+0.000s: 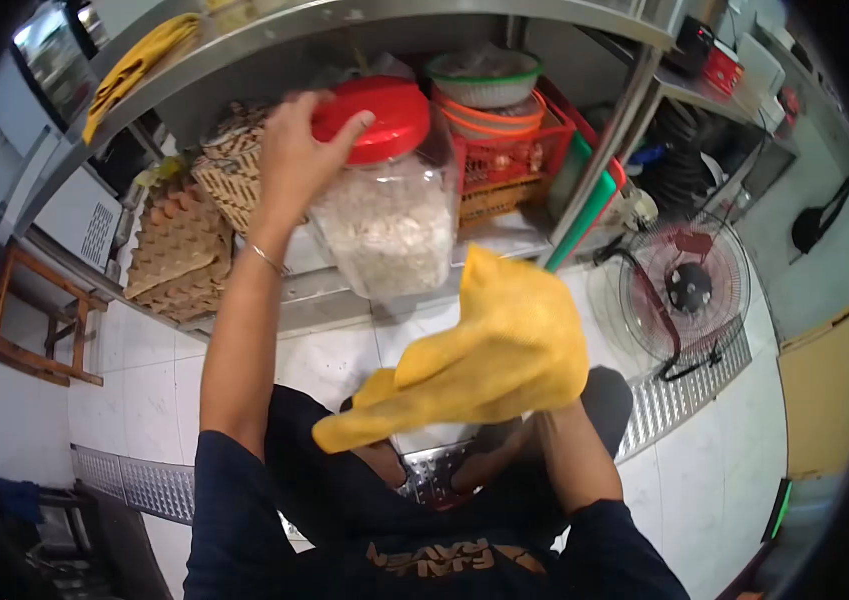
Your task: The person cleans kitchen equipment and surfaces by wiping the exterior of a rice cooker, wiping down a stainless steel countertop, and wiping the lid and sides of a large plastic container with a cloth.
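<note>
A large clear plastic jar [385,225] with pale, flaky contents sits at the front of the low shelf, slightly tilted. Its round red lid [385,118] is on top. My left hand [303,150] grips the lid's left side, thumb on the top and fingers round the far edge. In front of the jar hangs a yellow cloth [505,345], bunched up and draped over my right hand [557,408]. That hand is mostly hidden beneath the fabric, which is apart from the jar.
Egg trays [180,250] and a woven basket [230,180] stand left of the jar. To its right is a red crate [515,150] with stacked baskets. A steel shelf edge [345,18] runs overhead. A fan [687,285] stands on the floor at right.
</note>
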`<state>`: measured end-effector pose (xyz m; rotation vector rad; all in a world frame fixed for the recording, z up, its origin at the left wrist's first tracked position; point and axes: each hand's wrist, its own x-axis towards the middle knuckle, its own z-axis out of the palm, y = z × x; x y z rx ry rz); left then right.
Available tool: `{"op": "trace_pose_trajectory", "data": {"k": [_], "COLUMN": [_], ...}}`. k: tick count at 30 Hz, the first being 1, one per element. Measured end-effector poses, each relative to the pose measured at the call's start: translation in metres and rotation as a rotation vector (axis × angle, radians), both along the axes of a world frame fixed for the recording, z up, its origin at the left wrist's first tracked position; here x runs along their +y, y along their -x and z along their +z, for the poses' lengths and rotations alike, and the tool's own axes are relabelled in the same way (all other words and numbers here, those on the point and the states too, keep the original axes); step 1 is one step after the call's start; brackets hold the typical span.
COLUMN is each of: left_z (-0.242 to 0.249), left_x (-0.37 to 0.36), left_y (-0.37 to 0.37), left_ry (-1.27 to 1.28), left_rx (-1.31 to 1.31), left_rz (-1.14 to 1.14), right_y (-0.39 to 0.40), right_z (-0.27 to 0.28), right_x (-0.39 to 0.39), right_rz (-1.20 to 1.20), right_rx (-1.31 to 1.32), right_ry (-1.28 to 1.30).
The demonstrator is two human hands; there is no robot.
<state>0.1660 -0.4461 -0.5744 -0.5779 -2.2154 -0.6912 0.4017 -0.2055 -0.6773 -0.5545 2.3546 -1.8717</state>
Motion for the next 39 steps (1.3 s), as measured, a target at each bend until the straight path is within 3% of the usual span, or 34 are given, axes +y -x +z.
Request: {"op": "trace_pose_trajectory", "data": {"k": [3, 6, 8, 10, 14, 17, 20, 23, 25, 26, 29, 31, 34, 35, 37, 38, 39], "left_z": [-0.01, -0.026, -0.031, -0.034, -0.032, -0.031, -0.042, -0.059, -0.064, -0.065, -0.075, -0.09, -0.091, -0.096, -0.105, -0.109, -0.115], "left_x": [0.01, 0.006, 0.0, -0.007, -0.022, -0.035, -0.054, -0.056, -0.05, -0.047, -0.038, -0.037, -0.025, -0.024, -0.024, -0.025, -0.026], "left_y": [0.032, 0.05, 0.057, 0.058, 0.039, 0.024, 0.013, -0.005, -0.025, -0.038, -0.077, -0.107, -0.165, -0.18, -0.209, -0.216, -0.219], "left_ry": [-0.115, -0.253, -0.421, -0.395, -0.304, -0.209, -0.237, -0.139, -0.095, -0.179, -0.356, -0.004, 0.045, 0.03, 0.021, 0.018, 0.008], "left_rx": [-0.169, -0.317, -0.445, -0.46, -0.481, -0.448, -0.42, -0.342, -0.306, -0.4, -0.584, -0.334, -0.325, -0.338, -0.382, -0.403, -0.42], "left_rz": [-0.046, -0.131, -0.275, -0.278, -0.307, -0.364, -0.73, -0.624, -0.577, -0.592, -0.617, -0.46, -0.454, -0.445, -0.504, -0.533, -0.524], "right_y": [-0.001, -0.001, 0.004, 0.01, 0.025, 0.036, 0.043, 0.065, 0.071, 0.071, 0.07, 0.061, 0.024, 0.007, -0.027, -0.042, -0.056], "right_z": [0.001, -0.036, -0.038, -0.041, -0.067, -0.069, -0.09, -0.105, -0.103, -0.102, -0.094, -0.092, -0.094, -0.093, -0.092, -0.092, -0.095], "right_x": [0.004, 0.008, 0.012, 0.019, 0.032, 0.03, 0.023, 0.01, 0.008, 0.008, 0.004, 0.003, 0.009, 0.006, -0.002, -0.007, -0.009], "right_rz": [-0.183, -0.014, -0.015, -0.019, 0.071, -0.056, -0.182, -0.264, -0.404, -0.473, -0.596, -0.654, -0.723, -0.827, -0.882, -0.866, -0.841], "right_rx": [0.035, -0.262, -0.283, -0.335, -0.261, -0.305, -0.318, -0.28, -0.306, -0.316, -0.176, -0.115, -0.026, 0.119, 0.248, 0.053, -0.057], "right_ry": [0.002, 1.481, 1.549, 1.68, 1.568, 1.535, 1.46, 1.349, 1.067, 0.918, 0.882, 0.861, 0.667, 0.279, -0.13, 0.271, 0.463]}}
